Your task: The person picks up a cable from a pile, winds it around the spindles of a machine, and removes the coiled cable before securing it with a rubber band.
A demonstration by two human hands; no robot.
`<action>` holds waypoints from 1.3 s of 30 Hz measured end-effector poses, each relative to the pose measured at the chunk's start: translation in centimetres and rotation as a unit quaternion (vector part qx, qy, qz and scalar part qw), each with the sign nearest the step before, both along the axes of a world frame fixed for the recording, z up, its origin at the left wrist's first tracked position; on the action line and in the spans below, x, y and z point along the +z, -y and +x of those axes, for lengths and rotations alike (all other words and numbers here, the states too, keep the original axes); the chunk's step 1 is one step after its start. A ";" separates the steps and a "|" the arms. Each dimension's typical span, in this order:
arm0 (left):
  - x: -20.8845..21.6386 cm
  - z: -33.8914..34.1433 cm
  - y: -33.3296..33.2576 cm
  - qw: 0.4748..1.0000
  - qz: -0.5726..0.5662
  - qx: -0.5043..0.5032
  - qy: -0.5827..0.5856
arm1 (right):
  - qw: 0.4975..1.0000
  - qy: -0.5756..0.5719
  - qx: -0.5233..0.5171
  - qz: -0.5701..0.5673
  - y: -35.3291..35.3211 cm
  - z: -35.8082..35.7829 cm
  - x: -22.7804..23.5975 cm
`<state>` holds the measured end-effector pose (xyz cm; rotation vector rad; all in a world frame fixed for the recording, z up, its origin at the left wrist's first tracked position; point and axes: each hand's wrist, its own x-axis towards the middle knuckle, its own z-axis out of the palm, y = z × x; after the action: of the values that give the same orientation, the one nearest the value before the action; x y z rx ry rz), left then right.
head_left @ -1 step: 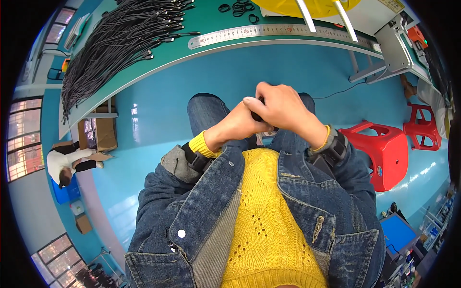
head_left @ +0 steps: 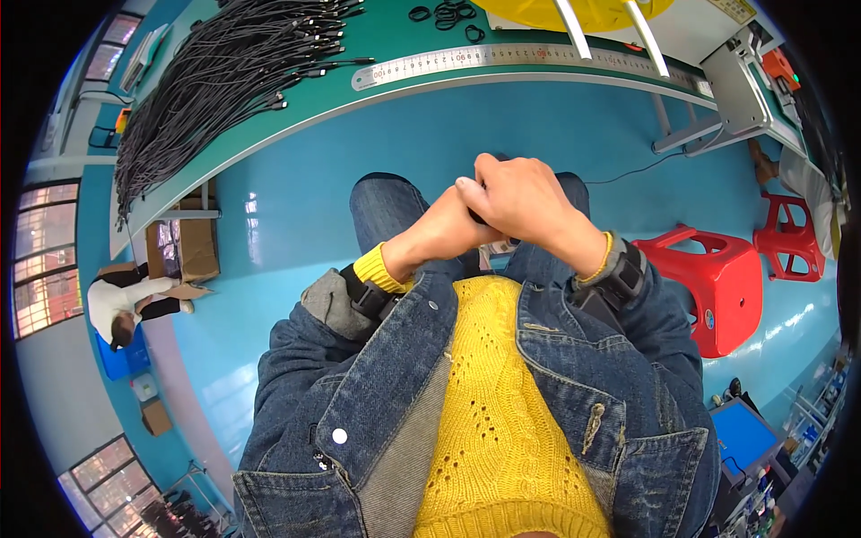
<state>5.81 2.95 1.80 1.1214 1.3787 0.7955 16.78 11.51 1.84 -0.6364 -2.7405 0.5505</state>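
Observation:
My left hand [head_left: 447,228] and my right hand [head_left: 529,199] are pressed together in front of my knees, below the table edge. Both are closed around something dark [head_left: 478,216]; only a small black bit of it shows between them, too little to name. The right hand lies over the left, its fingers curled. On the table beyond lies a large bundle of black cables [head_left: 229,76] with metal plug ends. A long steel ruler [head_left: 448,61] runs along the table's near edge, right of the bundle.
Small black coiled cables [head_left: 453,15] and a yellow reel [head_left: 574,11] with pale bars sit on the green table [head_left: 314,100]. Red stools [head_left: 731,287] stand at my right. At the far left a person [head_left: 126,300] bends near a cardboard box [head_left: 195,251].
My right hand has shifted very slightly, and less of the dark thing shows between my hands. The rest looks the same.

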 end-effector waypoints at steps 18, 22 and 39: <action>-1.8 -9.2 0.7 0.862 -0.182 0.087 0.464 | 0.876 -0.029 -0.074 -0.476 -2.9 5.1 -8.1; 2.1 -15.0 -1.8 0.937 -0.273 0.043 0.215 | 0.847 0.011 -0.121 -0.518 -1.5 6.6 -8.8; -0.3 -35.3 0.1 0.612 0.172 0.559 -0.532 | 0.835 0.060 -0.140 -0.529 -1.4 4.2 -8.5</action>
<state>-29.51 2.84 1.54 0.8981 3.2283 1.3735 20.97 12.96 -6.71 -1.2831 -2.1396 2.0123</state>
